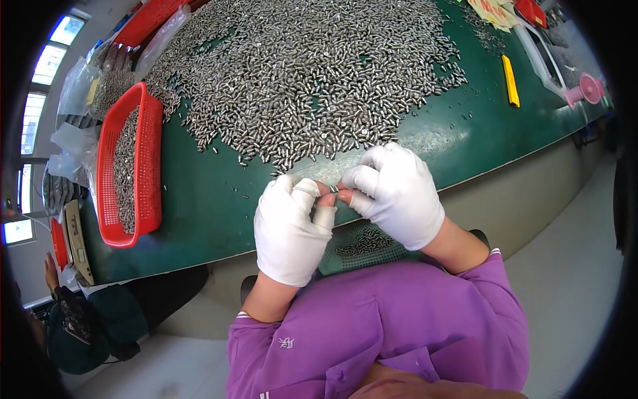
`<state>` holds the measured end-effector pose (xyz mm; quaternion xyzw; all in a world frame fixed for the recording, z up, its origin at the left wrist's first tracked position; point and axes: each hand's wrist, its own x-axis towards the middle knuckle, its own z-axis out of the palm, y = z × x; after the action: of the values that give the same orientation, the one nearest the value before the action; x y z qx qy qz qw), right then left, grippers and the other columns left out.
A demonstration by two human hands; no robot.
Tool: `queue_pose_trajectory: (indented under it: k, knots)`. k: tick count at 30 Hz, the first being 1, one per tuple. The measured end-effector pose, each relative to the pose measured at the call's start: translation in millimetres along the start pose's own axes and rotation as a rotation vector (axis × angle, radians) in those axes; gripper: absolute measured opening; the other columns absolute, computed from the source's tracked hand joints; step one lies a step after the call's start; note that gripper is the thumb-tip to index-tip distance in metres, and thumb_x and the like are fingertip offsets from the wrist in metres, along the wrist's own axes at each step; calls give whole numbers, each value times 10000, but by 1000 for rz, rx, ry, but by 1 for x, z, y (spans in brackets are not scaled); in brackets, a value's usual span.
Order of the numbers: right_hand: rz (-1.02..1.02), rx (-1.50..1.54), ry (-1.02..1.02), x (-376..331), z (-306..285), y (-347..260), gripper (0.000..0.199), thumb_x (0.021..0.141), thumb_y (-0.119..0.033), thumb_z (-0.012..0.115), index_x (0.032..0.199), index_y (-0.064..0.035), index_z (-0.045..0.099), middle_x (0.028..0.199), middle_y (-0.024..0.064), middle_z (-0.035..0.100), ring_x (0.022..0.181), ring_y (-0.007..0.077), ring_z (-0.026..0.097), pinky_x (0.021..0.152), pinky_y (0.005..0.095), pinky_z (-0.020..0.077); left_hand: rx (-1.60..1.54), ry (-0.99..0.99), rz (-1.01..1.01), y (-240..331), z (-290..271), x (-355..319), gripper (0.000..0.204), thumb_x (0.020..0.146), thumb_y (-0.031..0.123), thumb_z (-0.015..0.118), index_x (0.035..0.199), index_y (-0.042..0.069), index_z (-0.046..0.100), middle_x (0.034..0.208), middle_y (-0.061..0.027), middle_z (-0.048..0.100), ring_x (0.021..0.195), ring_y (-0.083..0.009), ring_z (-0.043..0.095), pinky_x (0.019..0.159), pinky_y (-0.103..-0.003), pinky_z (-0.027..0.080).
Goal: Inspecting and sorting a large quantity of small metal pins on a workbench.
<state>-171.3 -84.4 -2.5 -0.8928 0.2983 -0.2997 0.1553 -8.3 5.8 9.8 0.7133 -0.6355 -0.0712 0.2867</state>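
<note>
White gloves with bare fingertips cover both my hands, which meet over the near edge of the green table (pixel 199 226). My left hand (pixel 290 223) pinches a small silvery metal part (pixel 334 189) between thumb and forefinger. From the other side my right hand (pixel 397 193) pinches at the same part, its fingertips almost touching the left ones. The part is too small to make out its exact kind. Just beyond my hands spreads a large heap of small pointed metal pieces (pixel 319 80). Below them, at my lap, a green mesh basket (pixel 332 261) contains more small metal pieces.
A red plastic basket (pixel 149 166) partly filled with small metal parts stands on the left. Farther left are clear plastic bags (pixel 73 143) and a scale (pixel 78 243), with another person (pixel 86 319) beside it. A yellow bar (pixel 510 81) and a pink object (pixel 586 90) lie right.
</note>
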Motion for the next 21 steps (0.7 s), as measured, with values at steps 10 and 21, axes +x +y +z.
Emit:
queue_pose_trajectory:
  k: [10, 21]
  knots:
    - [7, -38, -6, 3, 1, -5, 122, 793, -276, 766, 830, -184, 695, 825, 18, 577, 811, 247, 611, 694, 405, 512, 15, -12, -95, 0, -1, 2, 127, 825, 143, 756, 898, 94, 664, 900, -110, 627, 847, -346, 622, 723, -457, 508]
    - [73, 21, -11, 6, 5, -14, 144, 725, -184, 818, 817, -150, 712, 846, 57, 627, 802, 294, 614, 697, 423, 513, -15, -23, -107, -2, -2, 1, 110, 820, 134, 754, 876, 95, 668, 893, -110, 625, 836, -347, 623, 723, -460, 507]
